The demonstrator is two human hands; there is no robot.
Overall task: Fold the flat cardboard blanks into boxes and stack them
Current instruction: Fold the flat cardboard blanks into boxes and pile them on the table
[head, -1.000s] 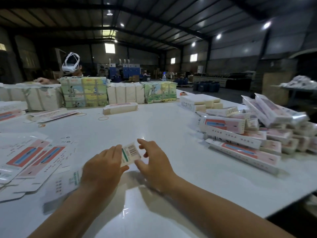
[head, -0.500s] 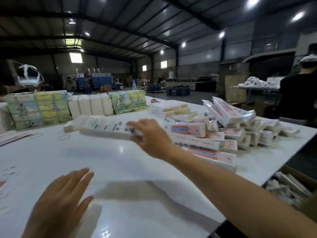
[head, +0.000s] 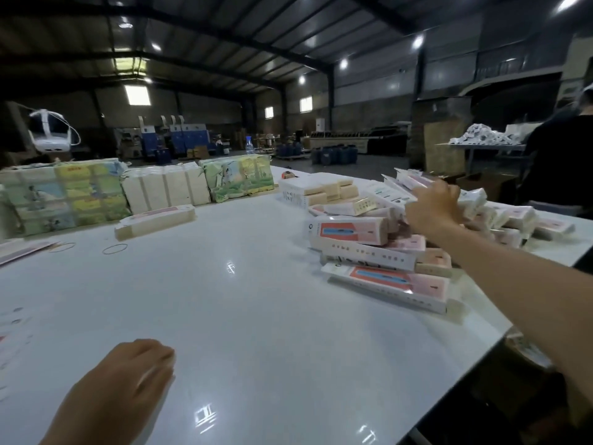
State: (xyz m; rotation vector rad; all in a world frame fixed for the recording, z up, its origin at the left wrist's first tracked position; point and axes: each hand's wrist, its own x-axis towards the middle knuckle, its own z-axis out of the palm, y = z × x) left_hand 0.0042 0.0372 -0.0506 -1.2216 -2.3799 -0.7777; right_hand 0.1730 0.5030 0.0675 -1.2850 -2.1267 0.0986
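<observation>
Head view: right hand (head: 431,208) reaches over the pile of folded boxes (head: 382,248) at the white worktop's (head: 244,300) right side; its grip cannot be told. Left hand (head: 125,390), blurred, fingers loosely curled, holds nothing, near edge.

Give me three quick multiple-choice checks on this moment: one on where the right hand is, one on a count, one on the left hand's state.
1. Where is the right hand?
A. at the pile of folded boxes
B. on the wrapped bundles
C. off the table

2. How many loose rubber bands lie on the table in front of the wrapped bundles?
A. none
B. two
C. five

3. What is the left hand holding?
A. a folded box
B. a flat blank
C. nothing

Answers: 1 A, it reaches into the pile on the right. 2 B, two thin rings show there. 3 C, it is blurred, low over bare table, with nothing in it.
</observation>
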